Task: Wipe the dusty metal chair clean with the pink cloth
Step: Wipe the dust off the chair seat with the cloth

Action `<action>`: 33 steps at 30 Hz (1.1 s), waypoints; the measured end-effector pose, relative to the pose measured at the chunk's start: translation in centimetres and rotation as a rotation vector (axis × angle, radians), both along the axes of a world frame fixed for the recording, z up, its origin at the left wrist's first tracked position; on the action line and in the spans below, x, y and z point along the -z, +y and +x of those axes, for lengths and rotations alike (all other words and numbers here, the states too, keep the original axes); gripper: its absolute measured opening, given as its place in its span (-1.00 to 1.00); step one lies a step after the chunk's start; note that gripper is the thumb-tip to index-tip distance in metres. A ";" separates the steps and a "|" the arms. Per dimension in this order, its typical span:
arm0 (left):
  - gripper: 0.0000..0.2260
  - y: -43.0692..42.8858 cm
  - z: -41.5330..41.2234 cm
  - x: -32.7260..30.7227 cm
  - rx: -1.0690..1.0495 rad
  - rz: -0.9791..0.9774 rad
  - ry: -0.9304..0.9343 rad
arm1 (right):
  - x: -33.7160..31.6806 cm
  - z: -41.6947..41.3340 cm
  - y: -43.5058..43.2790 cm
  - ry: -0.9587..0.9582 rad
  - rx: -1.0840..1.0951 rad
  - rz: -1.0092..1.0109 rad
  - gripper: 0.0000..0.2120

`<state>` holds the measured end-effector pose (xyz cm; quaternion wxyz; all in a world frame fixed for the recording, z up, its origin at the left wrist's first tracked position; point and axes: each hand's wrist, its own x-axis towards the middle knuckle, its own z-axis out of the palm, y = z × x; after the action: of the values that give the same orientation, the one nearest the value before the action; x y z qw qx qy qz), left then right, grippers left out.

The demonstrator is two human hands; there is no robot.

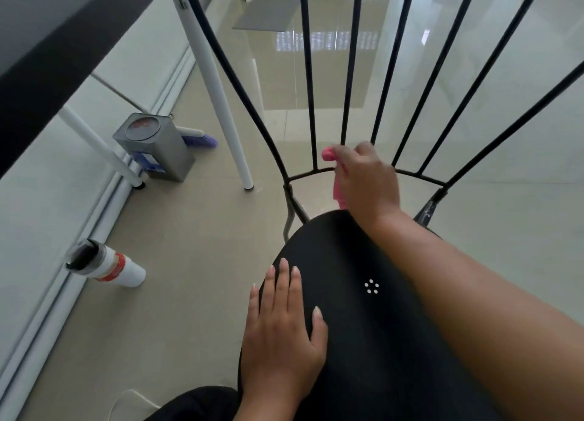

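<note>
A black metal chair (357, 310) fills the middle and right, with a round seat and thin upright bars (311, 88) in its back. My right hand (368, 180) grips the pink cloth (331, 159) at the foot of a centre bar, just above the curved lower rail. A tail of the cloth hangs down under the hand. My left hand (281, 329) rests flat on the seat's left edge, fingers straight.
A dark table (47, 50) with white legs (218, 98) stands at the left. Under it sit a square metal tin (158, 145), a purple brush (202, 139) and a white tumbler (110, 264) by the wall. Glossy tiled floor stretches beyond the chair.
</note>
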<state>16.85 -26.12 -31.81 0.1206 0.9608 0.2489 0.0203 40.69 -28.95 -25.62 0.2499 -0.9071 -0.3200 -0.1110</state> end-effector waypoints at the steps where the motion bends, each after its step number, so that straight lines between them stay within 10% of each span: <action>1: -0.41 0.0 0.0 0.0 0.002 0.004 -0.003 | 0.7 -0.2 0.9 0.046 0.032 -0.089 -0.74; 12: -0.42 0.0 0.0 -0.1 -0.014 0.011 -0.020 | -0.1 0.5 0.7 0.075 0.014 -0.154 -0.62; 19: -0.42 -0.1 0.0 -0.2 -0.010 0.005 -0.021 | -0.4 -0.3 1.1 0.483 -0.036 -0.084 -0.65; 26: -0.41 -0.1 0.0 -0.3 -0.017 0.012 -0.017 | -0.8 1.0 -3.0 0.006 0.140 0.031 -0.69; 33: -0.42 -0.1 0.0 -0.3 -0.015 0.013 -0.015 | 0.8 0.3 -1.5 0.245 0.056 -0.145 -0.66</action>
<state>16.87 -26.22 -31.49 0.1158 0.9595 0.2550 0.0302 41.04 -30.46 -26.42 0.2179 -0.9380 -0.2690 0.0172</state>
